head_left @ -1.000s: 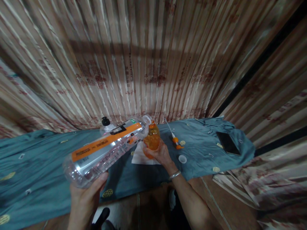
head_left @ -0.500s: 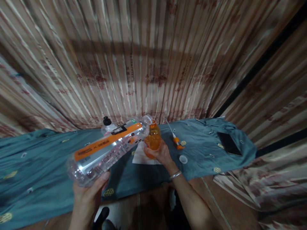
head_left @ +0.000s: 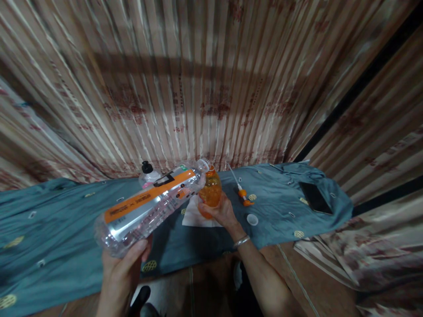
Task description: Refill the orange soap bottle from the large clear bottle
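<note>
My left hand (head_left: 127, 259) grips the base end of a large clear plastic bottle (head_left: 148, 207) with an orange and silver label. The bottle is tilted, its neck up against the mouth of an orange translucent bottle (head_left: 211, 190). Around the lower part of that orange bottle my right hand (head_left: 222, 211) is closed; a bracelet is on the wrist. Under the orange bottle lies a white sheet (head_left: 194, 216). An orange and white pump head (head_left: 244, 197) with a thin clear tube rests to the right, and a small white cap (head_left: 252, 219) is near it.
Behind the clear bottle stands another bottle with a black pump top (head_left: 147, 167). A dark phone (head_left: 315, 198) lies at the right on the teal cloth (head_left: 274, 189). Pleated curtains (head_left: 198, 88) hang behind, with a dark pole (head_left: 357, 83) at the right.
The base end of the clear bottle has shifted slightly right, and my left hand with it. The bottle has turned a little. My right hand and the orange bottle have stayed in place.
</note>
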`<state>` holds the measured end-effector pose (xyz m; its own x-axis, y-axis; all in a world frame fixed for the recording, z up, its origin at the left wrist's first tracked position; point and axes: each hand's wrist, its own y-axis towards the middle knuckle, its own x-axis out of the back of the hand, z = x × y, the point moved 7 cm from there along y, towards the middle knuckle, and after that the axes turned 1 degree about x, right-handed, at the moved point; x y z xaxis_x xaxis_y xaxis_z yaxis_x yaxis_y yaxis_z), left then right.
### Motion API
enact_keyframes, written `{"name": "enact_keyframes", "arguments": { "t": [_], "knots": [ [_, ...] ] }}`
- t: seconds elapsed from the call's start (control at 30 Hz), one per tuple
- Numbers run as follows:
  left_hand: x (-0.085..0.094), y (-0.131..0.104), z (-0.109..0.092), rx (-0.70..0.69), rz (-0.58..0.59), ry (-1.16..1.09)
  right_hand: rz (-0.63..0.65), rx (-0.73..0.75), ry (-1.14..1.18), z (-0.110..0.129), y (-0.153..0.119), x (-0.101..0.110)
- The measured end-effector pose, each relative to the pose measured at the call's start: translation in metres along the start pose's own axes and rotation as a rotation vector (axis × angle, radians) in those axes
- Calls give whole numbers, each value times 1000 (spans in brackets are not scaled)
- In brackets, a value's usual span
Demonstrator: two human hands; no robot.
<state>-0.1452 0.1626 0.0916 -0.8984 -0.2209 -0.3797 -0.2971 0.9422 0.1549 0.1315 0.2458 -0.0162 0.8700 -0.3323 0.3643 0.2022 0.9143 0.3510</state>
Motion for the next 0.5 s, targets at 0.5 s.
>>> {"name": "enact_keyframes", "arguments": {
  "t": [0.5],
  "knots": [
    [-1, -1, -1, 10, -9, -27, -32, -53, 23, -4, -2, 0]
  ]
}}
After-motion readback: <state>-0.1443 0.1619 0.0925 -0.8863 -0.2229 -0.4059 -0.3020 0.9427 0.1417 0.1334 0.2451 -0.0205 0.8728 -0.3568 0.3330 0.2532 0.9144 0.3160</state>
